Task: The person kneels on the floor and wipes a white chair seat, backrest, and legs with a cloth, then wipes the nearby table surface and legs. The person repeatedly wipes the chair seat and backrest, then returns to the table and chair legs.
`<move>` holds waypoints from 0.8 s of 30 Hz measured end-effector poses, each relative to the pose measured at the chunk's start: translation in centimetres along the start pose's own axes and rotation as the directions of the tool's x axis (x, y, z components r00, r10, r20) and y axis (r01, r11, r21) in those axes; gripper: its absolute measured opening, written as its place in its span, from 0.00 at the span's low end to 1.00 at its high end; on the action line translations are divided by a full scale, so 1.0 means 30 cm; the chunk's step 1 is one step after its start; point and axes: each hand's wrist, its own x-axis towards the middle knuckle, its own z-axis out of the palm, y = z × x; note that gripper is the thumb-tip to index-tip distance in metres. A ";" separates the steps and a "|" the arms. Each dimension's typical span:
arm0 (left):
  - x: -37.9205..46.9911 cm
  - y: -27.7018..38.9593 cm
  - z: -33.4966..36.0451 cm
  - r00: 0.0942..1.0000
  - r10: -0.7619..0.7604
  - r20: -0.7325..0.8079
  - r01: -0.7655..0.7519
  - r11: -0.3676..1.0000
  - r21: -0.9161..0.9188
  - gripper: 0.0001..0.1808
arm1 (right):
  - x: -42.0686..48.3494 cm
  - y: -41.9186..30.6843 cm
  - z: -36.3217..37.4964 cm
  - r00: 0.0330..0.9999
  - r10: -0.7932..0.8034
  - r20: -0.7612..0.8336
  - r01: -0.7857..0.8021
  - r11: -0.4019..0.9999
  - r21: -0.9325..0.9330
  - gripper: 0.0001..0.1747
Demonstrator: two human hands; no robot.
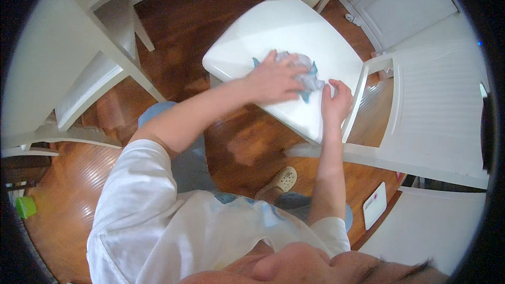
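A white chair seat fills the middle of the view. On it lies a crumpled pale grey cloth with teal corners. Over the cloth my left hand is spread palm down, slightly blurred, its fingers apart; its palm side is hidden, so a grip on the cloth cannot be made out. My right hand is above the seat near the chair's back frame. Its fingers are curved, with thumb and forefinger apart and nothing between them. The cloth's edge comes close to that thumb; contact is unclear.
The chair's white back rises at the right. Another white chair stands at the left. A white bathroom scale is by a skirting board. My clog rests on the glossy wood floor. A green object is at far left.
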 end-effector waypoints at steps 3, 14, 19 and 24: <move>0.001 -0.117 -0.047 0.967 -0.253 -0.017 0.254 0.966 0.057 0.20 | 0.001 0.007 0.001 1.000 -0.012 0.001 0.012 0.999 0.050 0.12; -0.076 0.054 -0.003 0.968 -0.226 -0.106 0.232 0.972 0.047 0.15 | -0.004 0.023 0.012 0.999 -0.043 -0.033 0.045 0.998 0.037 0.12; -0.087 0.062 0.015 0.980 0.156 -0.124 -0.167 0.982 -0.084 0.18 | 0.003 0.046 0.017 0.999 -0.046 -0.003 0.046 0.993 0.105 0.12; -0.081 -0.168 -0.064 0.965 -0.255 -0.053 0.250 0.964 -0.089 0.24 | 0.005 0.050 0.017 0.998 -0.060 -0.002 0.060 0.995 0.078 0.12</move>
